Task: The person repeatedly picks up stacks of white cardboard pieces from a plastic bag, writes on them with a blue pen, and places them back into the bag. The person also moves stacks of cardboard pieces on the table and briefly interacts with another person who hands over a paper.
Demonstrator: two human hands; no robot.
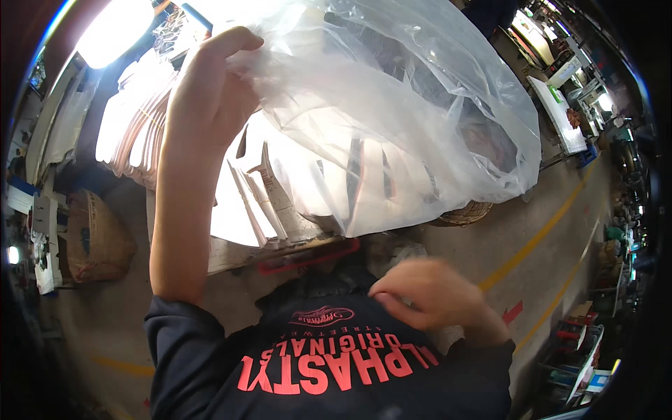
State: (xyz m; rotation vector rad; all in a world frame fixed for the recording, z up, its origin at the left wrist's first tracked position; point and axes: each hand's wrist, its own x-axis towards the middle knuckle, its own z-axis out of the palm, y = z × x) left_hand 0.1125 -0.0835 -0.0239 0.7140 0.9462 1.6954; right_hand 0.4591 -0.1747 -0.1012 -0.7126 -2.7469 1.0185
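A large clear plastic bag (420,161) spreads over the upper middle. My left hand (220,77) reaches up to the bag's left edge and grips the film; its fingertips are partly hidden. Under and behind the bag stand stacks of pale flat pieces (255,199) on a worktable (294,227), seen partly through the film. My right hand (430,294) is in front of my dark shirt, below the bag and apart from it. It is smeared by motion, but the fingers look curled in, with nothing seen in them.
More tied bundles of pale pieces (140,126) stand at the left, under a bright lamp (115,31). A wicker basket (465,213) shows below the bag. A large brown sack (98,238) sits on the floor at left. Yellow lines (539,234) mark the floor at right.
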